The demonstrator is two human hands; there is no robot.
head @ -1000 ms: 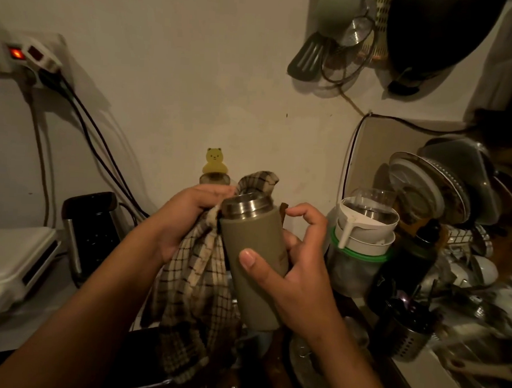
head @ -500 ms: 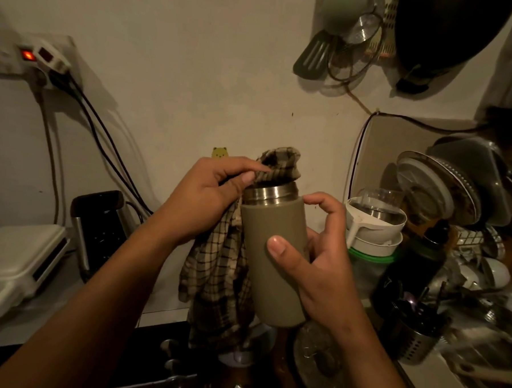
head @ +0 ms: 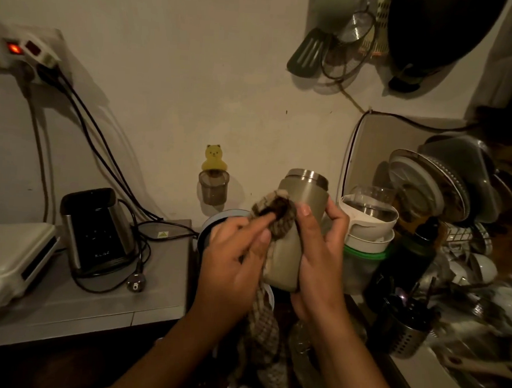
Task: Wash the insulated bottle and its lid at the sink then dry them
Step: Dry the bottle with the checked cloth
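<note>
Of the person, two bare hands and two bare forearms show. The left hand (head: 239, 258), just left of the olive-green cylindrical metal bottle (head: 303, 193), has a short, rounded fingernail (head: 266, 236) cut close to the tip. The right hand (head: 319, 256), just right of that bottle, has a broad thumbnail (head: 304, 209), also trimmed short. The left forearm (head: 163, 352) and right forearm (head: 349, 362), below the bottle, are uncovered down to the lower edge. Dim light hides finer detail.
</note>
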